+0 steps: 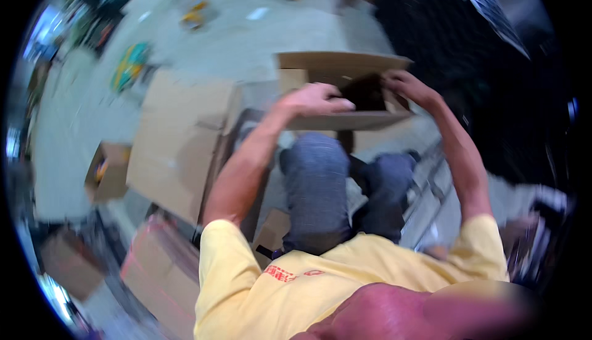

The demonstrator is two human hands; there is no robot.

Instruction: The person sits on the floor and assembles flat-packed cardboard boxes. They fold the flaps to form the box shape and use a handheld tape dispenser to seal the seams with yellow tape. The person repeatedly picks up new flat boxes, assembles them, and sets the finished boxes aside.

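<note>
In front of my knees stands a cardboard box (370, 120) with its top flaps raised and a dark interior. Over the near left part of its rim lies my left hand (316, 99), fingers bent around the near flap. My right hand (408, 87) is closed on the flap at the box's right end, fingertips curled inward. Motion blur softens both hands, and shadow hides what, if anything, is inside the box.
A large flat-topped carton (176, 142) stands to my left, with a small open box (111, 170) beyond it. Another carton (160, 272) is at lower left. Dark sheeting (456, 62) covers the right side. A green and yellow package (131, 67) lies on the floor.
</note>
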